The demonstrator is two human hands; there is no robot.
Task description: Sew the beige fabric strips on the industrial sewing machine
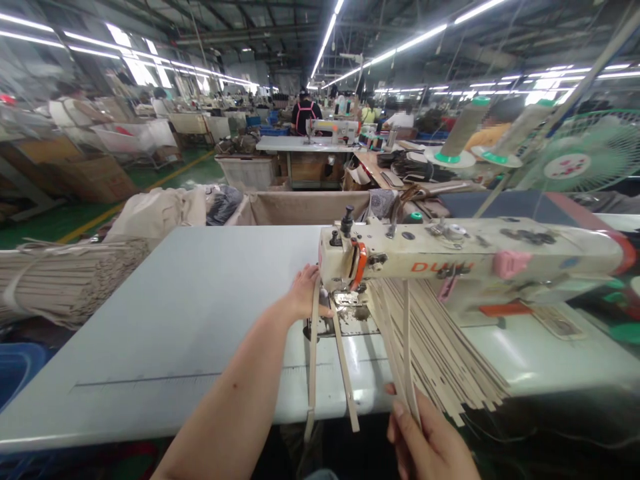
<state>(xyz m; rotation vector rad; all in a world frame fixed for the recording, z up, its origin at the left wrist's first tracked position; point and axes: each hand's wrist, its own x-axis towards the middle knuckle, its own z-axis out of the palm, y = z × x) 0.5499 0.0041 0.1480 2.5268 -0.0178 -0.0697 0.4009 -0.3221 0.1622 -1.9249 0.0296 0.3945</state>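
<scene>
Behind it all is a big, busy workroom [280, 40]. A white table [200, 300] holds a sewing machine [480, 260]. A pile of thin strips [440, 353] lies under its arm. The right hand [430, 437] pinches two lengths of pale strip [409, 353]. The left hand [301, 293] is half spread beside the machine, by a loose strip [313, 347]; I can't tell if it grips.

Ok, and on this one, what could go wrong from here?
The left hand is close to the presser foot, so its thumb could get nipped if the sewing machine runs. The strips in the right hand run beside the loose pile and might tangle with it.
</scene>
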